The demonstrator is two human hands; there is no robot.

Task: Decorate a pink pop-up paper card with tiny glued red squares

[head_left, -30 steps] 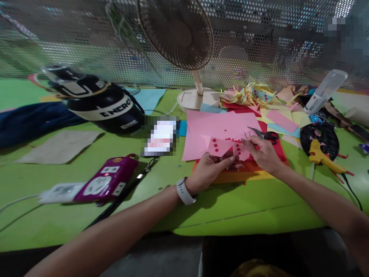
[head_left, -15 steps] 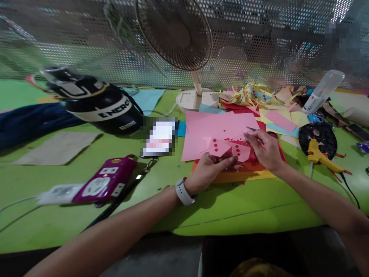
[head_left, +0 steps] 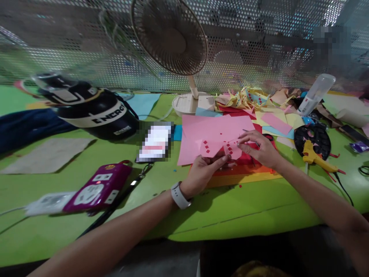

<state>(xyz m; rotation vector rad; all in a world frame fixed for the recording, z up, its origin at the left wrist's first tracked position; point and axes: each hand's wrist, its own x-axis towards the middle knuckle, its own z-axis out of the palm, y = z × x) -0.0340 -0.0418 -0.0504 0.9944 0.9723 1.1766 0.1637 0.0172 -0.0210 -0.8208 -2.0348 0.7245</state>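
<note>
My left hand (head_left: 203, 173), with a pale watch on its wrist, grips a folded pink paper piece (head_left: 211, 149) at its lower edge, thumb on top. Small red diamonds in short rows decorate this piece. Close to its right side is my right hand (head_left: 258, 148), fingers bent, fingertips at the paper's upper right edge. A slim dark pointed tool (head_left: 245, 130) sticks out by its index finger; most of it is hidden by the hand. Beneath lie large pink sheets (head_left: 191, 134) with a loose red diamond, over red and orange sheets (head_left: 245, 179).
A phone (head_left: 155, 142), a purple power strip (head_left: 98, 188) and a black bottle (head_left: 98, 111) lie left. A fan (head_left: 194, 100) stands behind. Rightward are paper scraps (head_left: 276, 121), a yellow glue gun (head_left: 317, 159), a black tray (head_left: 324, 138) and a clear bottle (head_left: 318, 92).
The whole view has shifted slightly. My right hand's fingers have moved down and nearer the paper's right edge, and less of the pointed tool shows. My left hand keeps its hold.
</note>
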